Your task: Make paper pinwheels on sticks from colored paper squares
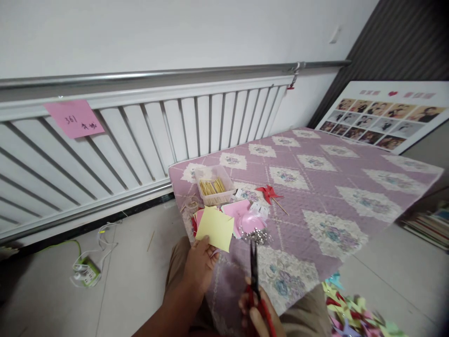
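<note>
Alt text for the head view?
A person's left hand holds a yellow paper square while the right hand grips red-handled scissors. Beyond, on a purple floral tablecloth, are a plastic box of thin sticks and a red pinwheel.

The scissors (255, 276) were blurred, their red handles (268, 316) partly covered by the right hand (257, 316) and cut off below. The yellow paper (215, 228) hid part of the pink sheet (238, 208). The radiator (201, 126) ran past the left edge, the pinwheel pile (351, 309) past the bottom.
</note>
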`<state>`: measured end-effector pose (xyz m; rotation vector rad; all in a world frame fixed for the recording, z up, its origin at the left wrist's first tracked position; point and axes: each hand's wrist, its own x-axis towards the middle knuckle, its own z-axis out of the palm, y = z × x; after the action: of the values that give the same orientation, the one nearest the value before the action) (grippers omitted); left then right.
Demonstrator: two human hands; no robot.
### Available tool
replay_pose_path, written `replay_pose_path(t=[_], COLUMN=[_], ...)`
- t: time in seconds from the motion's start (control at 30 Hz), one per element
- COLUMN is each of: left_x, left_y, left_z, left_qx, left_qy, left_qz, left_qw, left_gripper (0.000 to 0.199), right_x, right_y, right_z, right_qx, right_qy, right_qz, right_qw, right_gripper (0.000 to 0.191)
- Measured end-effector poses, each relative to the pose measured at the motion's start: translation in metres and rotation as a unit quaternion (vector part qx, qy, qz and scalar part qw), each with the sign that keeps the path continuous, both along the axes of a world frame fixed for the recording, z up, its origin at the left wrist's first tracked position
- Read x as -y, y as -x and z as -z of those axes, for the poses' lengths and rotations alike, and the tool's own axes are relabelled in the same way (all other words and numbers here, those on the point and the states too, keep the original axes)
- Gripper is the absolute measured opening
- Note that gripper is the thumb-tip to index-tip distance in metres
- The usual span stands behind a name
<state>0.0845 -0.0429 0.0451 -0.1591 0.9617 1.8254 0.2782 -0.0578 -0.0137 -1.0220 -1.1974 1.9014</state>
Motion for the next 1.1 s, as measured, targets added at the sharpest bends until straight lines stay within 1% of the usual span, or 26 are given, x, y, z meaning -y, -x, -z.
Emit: replay_pose_path(t=[0.07,0.1,0.13,0.2,0.23,0.3,0.37,0.43,0.5,0.6,0.77,0.87,0.97,1.03,1.1], left_x=[0.002,0.004,0.005,0.007,0.009,0.012,0.015,0.019,0.022,0.024,0.017,0.013,0.013,0.011,0.008], left_y=[-0.006,-0.01,-0.015,-0.026,-0.032,-0.041,-0.047,-0.05,-0.049,-0.041,-0.015,-0.003,0.0,-0.002,-0.003], left_z=[0.008,0.011,0.014,0.015,0.014,0.011,0.008,0.006,0.006,0.004,-0.012,-0.019,-0.021,-0.02,-0.019], left_qx=[0.012,0.018,0.024,0.027,0.023,0.004,-0.023,-0.046,-0.058,-0.069,-0.058,-0.029,-0.006,-0.008,-0.031], left_qy=[0.005,0.011,0.016,0.014,0.005,-0.024,-0.054,-0.073,-0.076,-0.074,-0.116,-0.092,-0.064,-0.057,-0.045], left_qz=[0.018,0.025,0.033,0.053,0.068,0.109,0.148,0.172,0.18,0.196,0.234,0.284,0.316,0.318,0.284], left_qw=[1.0,0.999,0.999,0.998,0.997,0.994,0.987,0.981,0.979,0.975,0.963,0.954,0.946,0.946,0.957], left_gripper=[0.022,0.022,0.023,0.024,0.024,0.023,0.025,0.027,0.027,0.029,0.031,0.031,0.036,0.036,0.033], right_x=[-0.002,-0.004,-0.007,-0.014,-0.017,-0.022,-0.025,-0.026,-0.026,-0.026,-0.025,-0.022,-0.021,-0.023,-0.025], right_y=[0.009,0.013,0.018,0.027,0.032,0.041,0.048,0.053,0.054,0.05,0.039,0.034,0.033,0.032,0.029], right_z=[0.003,0.002,0.0,-0.009,-0.014,-0.026,-0.037,-0.046,-0.053,-0.057,-0.059,-0.063,-0.066,-0.064,-0.059], right_qx=[-0.03,-0.043,-0.057,-0.087,-0.102,-0.121,-0.118,-0.106,-0.092,-0.077,-0.044,-0.022,-0.011,-0.004,-0.007], right_qy=[0.047,0.069,0.09,0.115,0.115,0.093,0.074,0.065,0.056,0.046,0.044,0.046,0.034,0.02,0.014], right_qz=[0.084,0.108,0.117,0.113,0.107,0.106,0.104,0.108,0.121,0.127,0.103,0.082,0.062,0.072,0.105], right_qw=[0.995,0.991,0.987,0.983,0.982,0.983,0.985,0.986,0.987,0.988,0.993,0.995,0.997,0.997,0.994], right_gripper=[0.062,0.064,0.065,0.062,0.058,0.045,0.033,0.028,0.027,0.031,0.033,0.04,0.044,0.047,0.051])
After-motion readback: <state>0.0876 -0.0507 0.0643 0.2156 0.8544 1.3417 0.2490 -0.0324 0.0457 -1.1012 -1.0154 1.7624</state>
